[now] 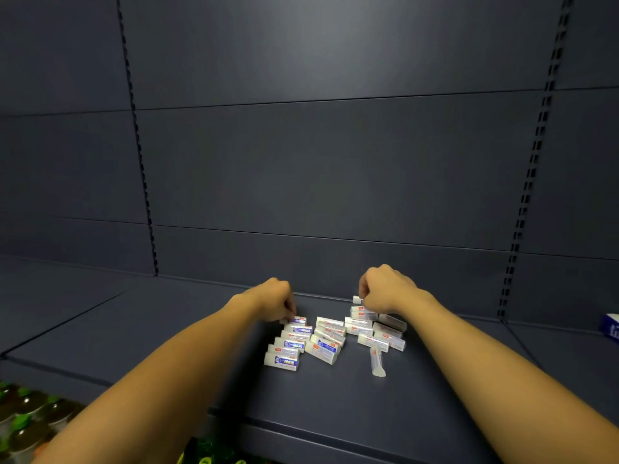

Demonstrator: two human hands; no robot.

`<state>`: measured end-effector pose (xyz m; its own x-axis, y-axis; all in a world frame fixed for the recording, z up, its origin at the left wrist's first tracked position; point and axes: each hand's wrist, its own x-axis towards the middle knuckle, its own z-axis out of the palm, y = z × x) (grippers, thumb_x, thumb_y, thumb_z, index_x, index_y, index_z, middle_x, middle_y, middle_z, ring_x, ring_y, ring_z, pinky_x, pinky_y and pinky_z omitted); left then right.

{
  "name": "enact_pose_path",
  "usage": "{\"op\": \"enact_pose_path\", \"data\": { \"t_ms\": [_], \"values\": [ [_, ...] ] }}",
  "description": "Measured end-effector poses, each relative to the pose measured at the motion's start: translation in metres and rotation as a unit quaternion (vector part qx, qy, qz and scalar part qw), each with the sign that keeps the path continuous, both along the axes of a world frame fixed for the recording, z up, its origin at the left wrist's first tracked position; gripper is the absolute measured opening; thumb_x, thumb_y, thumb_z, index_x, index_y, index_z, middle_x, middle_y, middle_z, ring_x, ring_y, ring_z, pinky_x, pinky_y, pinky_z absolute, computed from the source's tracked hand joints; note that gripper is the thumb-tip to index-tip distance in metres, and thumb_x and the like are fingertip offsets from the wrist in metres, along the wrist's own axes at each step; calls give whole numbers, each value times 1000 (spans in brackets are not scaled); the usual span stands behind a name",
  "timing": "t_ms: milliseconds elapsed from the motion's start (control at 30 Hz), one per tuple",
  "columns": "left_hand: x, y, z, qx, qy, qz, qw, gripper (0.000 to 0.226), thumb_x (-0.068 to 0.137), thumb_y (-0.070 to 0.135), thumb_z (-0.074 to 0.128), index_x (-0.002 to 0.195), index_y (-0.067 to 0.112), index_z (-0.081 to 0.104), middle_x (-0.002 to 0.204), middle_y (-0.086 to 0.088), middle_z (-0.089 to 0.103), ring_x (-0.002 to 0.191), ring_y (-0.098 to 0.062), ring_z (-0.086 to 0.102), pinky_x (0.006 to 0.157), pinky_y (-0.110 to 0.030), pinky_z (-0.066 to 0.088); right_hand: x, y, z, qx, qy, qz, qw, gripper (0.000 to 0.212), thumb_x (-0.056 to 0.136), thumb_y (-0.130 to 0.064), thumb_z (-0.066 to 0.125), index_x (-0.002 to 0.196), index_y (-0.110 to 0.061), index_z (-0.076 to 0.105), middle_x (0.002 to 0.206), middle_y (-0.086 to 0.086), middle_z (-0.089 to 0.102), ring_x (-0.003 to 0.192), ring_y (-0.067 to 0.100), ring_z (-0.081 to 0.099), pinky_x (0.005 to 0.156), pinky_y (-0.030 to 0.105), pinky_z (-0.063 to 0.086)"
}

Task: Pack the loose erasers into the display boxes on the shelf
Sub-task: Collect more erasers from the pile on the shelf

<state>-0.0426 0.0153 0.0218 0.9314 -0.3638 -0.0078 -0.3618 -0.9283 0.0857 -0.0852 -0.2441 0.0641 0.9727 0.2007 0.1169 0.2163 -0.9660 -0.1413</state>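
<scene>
Over loose erasers on the shelf, the left hand and right hand each pinch 1 eraser with curled fingers.

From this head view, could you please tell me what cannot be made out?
- Left hand fingertips: curled under at the top eraser, grip hidden.
- Right hand grip: its fingers cover the eraser.
- Display box: cut off by the right edge.
- Eraser print: too small.
</scene>
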Motion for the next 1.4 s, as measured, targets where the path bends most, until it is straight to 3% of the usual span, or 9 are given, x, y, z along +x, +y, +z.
{"op": "enact_pose_path", "data": {
  "t_ms": [167,367,600,800,1067,1400],
  "values": [
    [7,5,-2,1,-12,-28,1000,13,90,19,69,98,17,80,95,3,75,92,-15,67,89,-35,57,6,10,-15,13,14,-8,1000,25,83,-8,60,94,-26,73,101,-2,67,90,22,65,82,39,59],
    [13,9,-6,-30,-13,-64,997,22,90,22,72,111,17,76,108,2,74,99,-16,67,92,-33,55,17,22,-24,57,40,-1,998,14,79,-16,74,75,-29,74,90,-9,70,87,17,68,84,40,60],
    [17,14,-5,-37,6,-72,997,18,90,22,73,106,16,79,102,2,76,94,-13,68,92,-36,57,28,39,-36,69,55,10,996,2,82,-20,78,82,-21,80,87,-7,73,85,14,69,84,39,60],
    [19,21,-5,-40,0,-71,997,17,90,17,73,106,14,79,102,-1,76,96,-16,68,92,-37,57,35,43,-40,71,78,1,994,12,81,-16,80,72,-23,78,86,-6,74,85,14,70,86,38,60],
    [15,20,-5,-36,-10,-73,997,20,91,25,71,106,13,78,102,-3,76,93,-17,68,88,-35,57,37,47,-40,52,108,18,993,9,84,-16,78,90,-22,81,98,-6,74,91,13,69,89,36,58],
    [15,20,-6,-63,1,-46,997,18,90,21,74,106,14,77,103,-1,74,94,-16,67,85,-31,56,35,51,-42,44,100,-7,994,11,77,-13,84,83,-19,79,100,1,70,89,19,69,85,40,60]
  ]
}}
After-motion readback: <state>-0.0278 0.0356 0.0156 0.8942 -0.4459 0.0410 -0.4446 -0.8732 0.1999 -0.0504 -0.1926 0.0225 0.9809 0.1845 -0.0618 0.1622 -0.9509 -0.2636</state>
